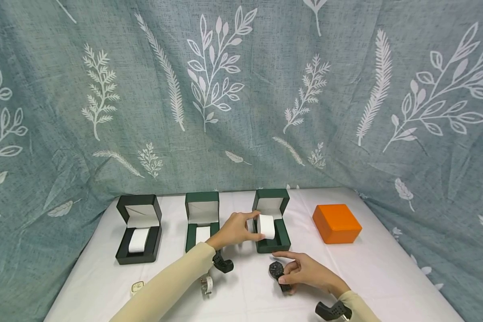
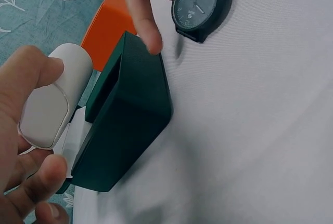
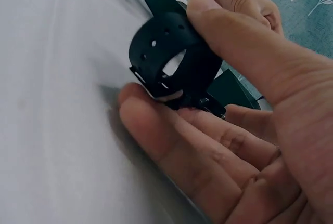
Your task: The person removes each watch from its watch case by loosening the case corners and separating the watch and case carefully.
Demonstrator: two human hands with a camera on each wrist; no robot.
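Observation:
A white watch cushion (image 1: 267, 226) is pinched between the thumb and fingers of my left hand (image 1: 235, 230), just above the open green watch box (image 1: 282, 237) on the right. In the left wrist view the cushion (image 2: 78, 68) stands out of the box (image 2: 130, 125). My right hand (image 1: 306, 273) holds a black wristwatch (image 1: 276, 270) in front of that box, its dial facing up. The right wrist view shows the thumb and fingers on the watch's black strap (image 3: 166, 37), which is bent into a loop.
A second green box (image 1: 202, 210) and a black box (image 1: 138, 246) stand open to the left, each with a white cushion. An orange box (image 1: 338, 223) sits closed at the right. Two more watches, one square-faced (image 1: 137, 287) and one silver (image 1: 206, 285), lie near the left forearm.

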